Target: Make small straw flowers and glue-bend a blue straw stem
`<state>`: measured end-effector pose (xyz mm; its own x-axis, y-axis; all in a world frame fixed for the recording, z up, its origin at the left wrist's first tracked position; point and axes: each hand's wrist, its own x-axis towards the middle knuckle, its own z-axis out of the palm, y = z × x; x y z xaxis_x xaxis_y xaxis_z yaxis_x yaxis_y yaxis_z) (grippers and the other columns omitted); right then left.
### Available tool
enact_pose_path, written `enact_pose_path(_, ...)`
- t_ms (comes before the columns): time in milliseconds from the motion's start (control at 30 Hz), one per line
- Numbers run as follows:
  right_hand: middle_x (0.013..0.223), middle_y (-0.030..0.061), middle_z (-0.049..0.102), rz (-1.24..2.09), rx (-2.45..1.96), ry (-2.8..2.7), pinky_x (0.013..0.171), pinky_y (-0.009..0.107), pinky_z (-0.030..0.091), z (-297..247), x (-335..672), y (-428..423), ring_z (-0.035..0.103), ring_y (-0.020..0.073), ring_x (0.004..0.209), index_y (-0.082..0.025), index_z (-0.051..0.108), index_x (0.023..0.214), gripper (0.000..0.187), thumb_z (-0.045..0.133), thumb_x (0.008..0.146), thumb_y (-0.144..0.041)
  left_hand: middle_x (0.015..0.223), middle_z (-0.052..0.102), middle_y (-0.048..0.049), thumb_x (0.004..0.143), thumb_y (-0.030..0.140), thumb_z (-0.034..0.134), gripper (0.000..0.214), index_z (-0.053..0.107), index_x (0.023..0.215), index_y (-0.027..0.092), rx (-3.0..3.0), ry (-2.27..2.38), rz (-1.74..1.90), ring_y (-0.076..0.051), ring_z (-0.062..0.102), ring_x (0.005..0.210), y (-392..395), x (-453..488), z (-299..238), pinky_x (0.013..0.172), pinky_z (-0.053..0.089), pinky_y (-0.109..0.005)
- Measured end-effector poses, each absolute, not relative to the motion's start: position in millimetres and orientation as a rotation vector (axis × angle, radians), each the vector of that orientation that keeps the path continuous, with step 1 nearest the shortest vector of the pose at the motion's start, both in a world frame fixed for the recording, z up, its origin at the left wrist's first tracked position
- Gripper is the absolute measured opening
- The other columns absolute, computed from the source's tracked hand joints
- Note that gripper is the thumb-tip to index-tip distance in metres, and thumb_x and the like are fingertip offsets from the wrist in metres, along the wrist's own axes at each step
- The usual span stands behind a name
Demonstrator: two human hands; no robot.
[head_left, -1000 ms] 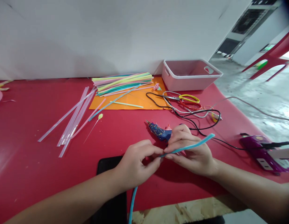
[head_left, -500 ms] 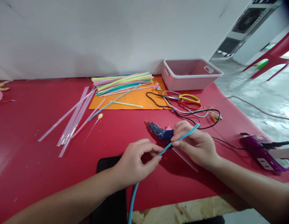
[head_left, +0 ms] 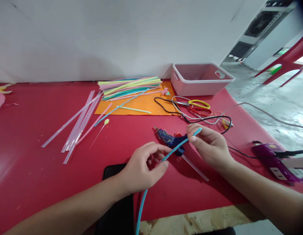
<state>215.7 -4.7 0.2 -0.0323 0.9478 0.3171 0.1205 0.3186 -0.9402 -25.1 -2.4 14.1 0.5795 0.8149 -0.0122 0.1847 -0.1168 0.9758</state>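
A: Where is the blue straw (head_left: 177, 148)?

B: It rises from beyond the table's near edge, passes through the left hand (head_left: 141, 169) and slants up to the right, where the right hand (head_left: 210, 147) has its far end.

A: How are the hands set?

B: The left pinches the straw between thumb and forefinger, the other fingers loosely curled. The right pinches it near the tip between thumb and fingertips, palm half open.

A: What crowds them?

B: A blue glue gun (head_left: 167, 137) lies just beyond the straw between the hands, with a clear glue stick (head_left: 194, 168) sticking out of it toward the near right. A black cord (head_left: 210, 122) loops just beyond the right hand. A black slab (head_left: 117, 209) lies under the left wrist at the near edge.

A: And open room?

B: Bare red table (head_left: 43, 176) lies left of the left hand, out to the clear sticks (head_left: 78, 125). A purple glue gun (head_left: 276, 158) sits at the right edge, well apart. The scissors (head_left: 195, 104), orange sheet (head_left: 141, 106) and white basket (head_left: 200, 78) are farther back.
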Motion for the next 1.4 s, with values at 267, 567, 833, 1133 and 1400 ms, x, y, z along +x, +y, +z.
enact_pose_path(267, 0.074, 0.0013, 0.059, 0.905, -1.068, -1.429, 0.074, 0.033, 0.05, 2.1, 211.8, -7.8, 0.056, 0.0175, 0.077, -0.024, 0.07, 0.075, 0.012, 0.074, 0.084, -0.032, 0.083, 0.065, -0.0053, 0.085, 0.028, 0.064, 0.024, 0.071, 0.101, 0.012, 1.524, 0.814, 0.573, -0.013, 0.058, 0.068, -0.5, -23.5, 15.3, 0.062, 0.047, -0.025)
enact_pose_path(567, 0.075, 0.0002, 0.062, 0.92, -1.105, -1.399, 0.072, 0.033, 0.05, 2.3, 209.5, -14.3, 0.057, 0.017, 0.074, -0.026, 0.069, 0.076, 0.013, 0.075, 0.084, -0.034, 0.088, 0.07, -0.0048, 0.083, 0.028, 0.071, 0.021, 0.072, 0.1, 0.016, 1.393, 0.776, 0.51, -0.012, 0.063, 0.077, -1.4, -23.2, 11.9, 0.069, 0.05, -0.023)
enact_pose_path(833, 0.107, 0.0107, 0.067, 0.216, -1.246, -2.025, 0.094, 0.051, 0.044, 11.3, 228.7, -2.8, 0.058, 0.0278, 0.101, -0.023, 0.069, 0.113, 0.027, 0.049, 0.095, -0.024, 0.084, 0.064, 0.0002, 0.077, 0.019, 0.076, 0.02, 0.059, 0.087, 0.017, 1.147, 0.84, 0.736, -0.01, 0.062, 0.075, 0.9, -19.9, 10.5, 0.073, 0.052, -0.022)
enact_pose_path(1133, 0.126, 0.015, 0.06, 0.271, -1.346, -2.503, 0.102, 0.051, 0.045, 0.3, 234.9, 4.9, 0.056, 0.0296, 0.114, -0.016, 0.058, 0.127, 0.055, 0.049, 0.074, -0.004, 0.076, 0.066, 0.0049, 0.074, 0.014, 0.08, 0.029, 0.052, 0.081, 0.017, 0.906, 0.888, 0.938, -0.008, 0.067, 0.073, 5.9, -18.0, 12.2, 0.071, 0.052, -0.02)
enact_pose_path(1400, 0.093, 0.0079, 0.071, 0.222, -1.471, -2.183, 0.069, 0.036, 0.051, -2.3, 238.6, 8.4, 0.066, 0.0252, 0.079, -0.021, 0.06, 0.107, 0.031, 0.065, 0.076, -0.022, 0.069, 0.069, 0.0057, 0.073, 0.015, 0.079, 0.037, 0.042, 0.075, 0.02, 0.813, 0.882, 0.997, -0.008, 0.066, 0.067, 7.1, -21.4, 6.7, 0.067, 0.05, -0.02)
